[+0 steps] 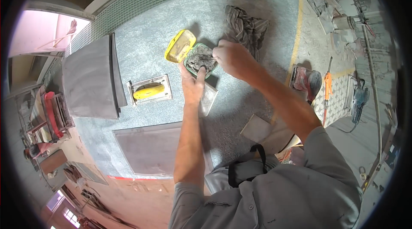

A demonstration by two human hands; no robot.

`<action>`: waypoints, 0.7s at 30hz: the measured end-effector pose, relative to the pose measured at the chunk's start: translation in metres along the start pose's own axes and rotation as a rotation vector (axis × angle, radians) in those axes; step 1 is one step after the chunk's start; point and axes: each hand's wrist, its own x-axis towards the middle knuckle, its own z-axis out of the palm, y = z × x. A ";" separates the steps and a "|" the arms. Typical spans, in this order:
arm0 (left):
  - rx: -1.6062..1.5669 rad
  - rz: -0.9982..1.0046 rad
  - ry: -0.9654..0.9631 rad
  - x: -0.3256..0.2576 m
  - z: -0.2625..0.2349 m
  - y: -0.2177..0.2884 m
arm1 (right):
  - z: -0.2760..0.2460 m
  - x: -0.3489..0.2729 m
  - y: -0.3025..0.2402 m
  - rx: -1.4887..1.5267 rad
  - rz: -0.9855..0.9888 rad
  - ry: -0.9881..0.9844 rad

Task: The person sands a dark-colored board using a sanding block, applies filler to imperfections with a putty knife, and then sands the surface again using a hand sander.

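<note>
Above the grey-blue speckled surface, my left hand (193,84) grips a small hinged box from its near side, the thumb over its edge. Its yellow lid (180,46) stands open to the left. The green lower half (209,74) holds a lumpy grey mass (201,60), which could be powder or cloth. At the box's right edge my right hand (231,57) is closed in a pinch; whatever lies between its fingertips is hidden. A crumpled dark striped cloth (246,29) lies just beyond the right hand. Partly under my left wrist is a pale square pad (207,100).
Left of the box sits a sanding block with a yellow handle (149,92). Dark grey sheets (91,76) are stacked farther left, and another sheet (148,147) lies nearer me. A red-grey sander (306,81), an orange-handled tool (328,85) and a blue power tool (358,98) are at right.
</note>
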 end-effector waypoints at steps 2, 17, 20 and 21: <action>0.009 -0.006 -0.009 0.001 -0.001 -0.004 | 0.005 0.004 -0.001 -0.042 -0.031 -0.053; 0.125 -0.014 0.001 -0.003 0.003 -0.003 | 0.017 0.005 -0.009 -0.124 -0.066 -0.106; 0.227 0.038 0.022 -0.003 0.005 0.003 | 0.019 0.003 -0.012 -0.134 -0.113 -0.097; 0.277 0.049 0.023 -0.003 0.005 0.004 | 0.020 0.002 -0.012 -0.153 -0.120 -0.091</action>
